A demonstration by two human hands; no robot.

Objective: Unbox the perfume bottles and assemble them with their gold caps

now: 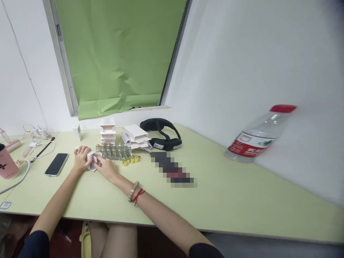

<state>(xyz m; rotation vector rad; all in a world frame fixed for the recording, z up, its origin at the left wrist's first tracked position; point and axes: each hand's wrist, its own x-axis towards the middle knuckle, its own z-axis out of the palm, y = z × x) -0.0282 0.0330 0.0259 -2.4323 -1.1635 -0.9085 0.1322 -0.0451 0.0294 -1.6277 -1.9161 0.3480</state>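
toward the far left of the pale table (228, 200), i have both hands meeting over one white carton (92, 162), which sits just to the near side of the bottles' left end. the left hand (82, 157) curls over its left side, fingers bent, thumb against the folded card; the right hand (106, 168) pinches it from the right, thumb and forefinger drawn close. both grips are narrow and filled by the card, though the fingers hide much of its shape.

space is tight on the far side: the glass bottles (116, 152) stand in a row just beyond the right hand, three gold caps (131, 160) lie by the row's right end, and behind rise a stack of boxes (108, 133) and a looser pile of boxes (137, 133). a black headset (168, 144) borders that pile on the right. to the left, the phone (56, 165) lies near my left wrist, with the pink cup (8, 165) farther left.

i find more room on the near side, where the tabletop runs under both forearms to its straight near edge. right of the right forearm, a broad stretch reaches toward the wall (309, 143), where a red-capped bottle (249, 139) stands near the table's right edge.
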